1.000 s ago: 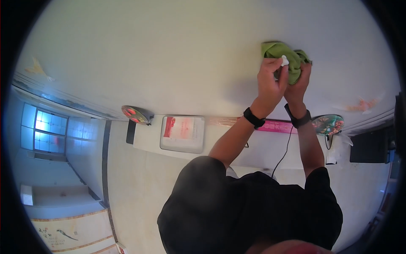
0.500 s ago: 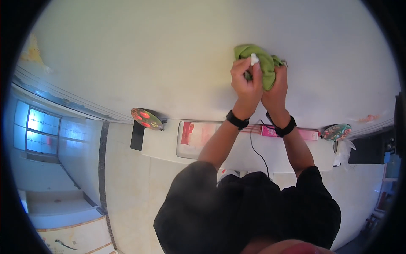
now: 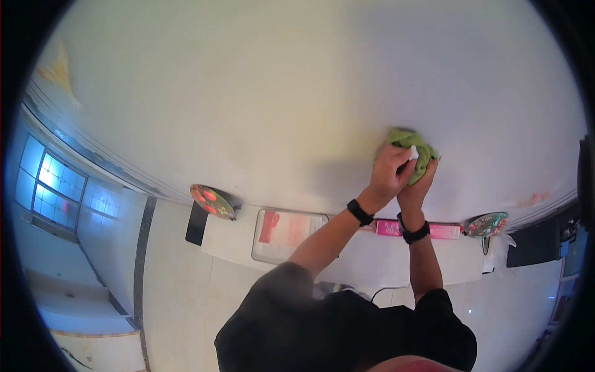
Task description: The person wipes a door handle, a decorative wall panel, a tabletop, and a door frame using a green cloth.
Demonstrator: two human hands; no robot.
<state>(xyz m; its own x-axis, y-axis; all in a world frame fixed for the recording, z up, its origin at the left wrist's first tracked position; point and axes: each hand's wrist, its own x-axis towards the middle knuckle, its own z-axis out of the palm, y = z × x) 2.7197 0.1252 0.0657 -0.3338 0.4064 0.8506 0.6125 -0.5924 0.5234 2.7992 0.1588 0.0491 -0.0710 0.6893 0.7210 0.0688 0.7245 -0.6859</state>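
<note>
A bunched green cloth (image 3: 427, 146) is gathered in front of the pale wall (image 3: 260, 99), right of the middle. My right hand (image 3: 418, 191) is closed around the cloth's lower right side. Close beside it, my left hand (image 3: 385, 170) is closed, with thumb and fingers pinching a small white piece (image 3: 413, 152) that lies over the cloth; its kind is too small to tell. Both wrists wear black bands. Folds of the cloth hide some fingertips.
Below my hands runs a white ledge (image 3: 232, 239) bearing a clear-lidded tray (image 3: 255, 242) and a long pink box (image 3: 444, 231). Round patterned plates stand at its left (image 3: 212, 201) and right (image 3: 487, 224). A dark cable (image 3: 387, 287) shows near my shirt.
Both hands and the green cloth have moved down and to the right across the wall. The left hand still pinches the white piece. The view has shifted slightly.
</note>
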